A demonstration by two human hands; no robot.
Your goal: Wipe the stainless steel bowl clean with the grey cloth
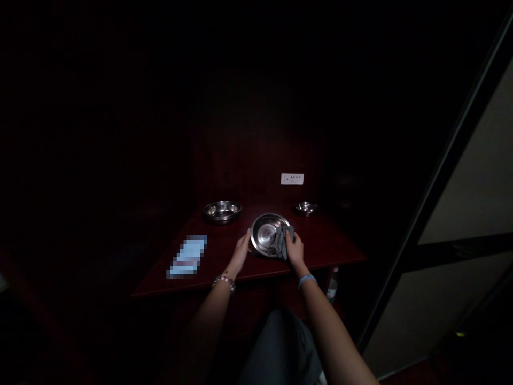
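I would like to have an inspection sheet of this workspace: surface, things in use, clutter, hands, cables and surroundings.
Surface: dark red table, dimly lit.
Job's things: metal bowl, tilted, its inside facing the camera; gray cloth against its inside.
Clutter: wide bowl at back left; small bowl at back right; blurred light-blue item at front left, cannot tell what.
Hands: left hand holds the metal bowl's left side; right hand grips the gray cloth.
Cables: nothing seen.
Surroundings: white socket panel on the back wall; bottle below tabletop level, right; much else too dark.
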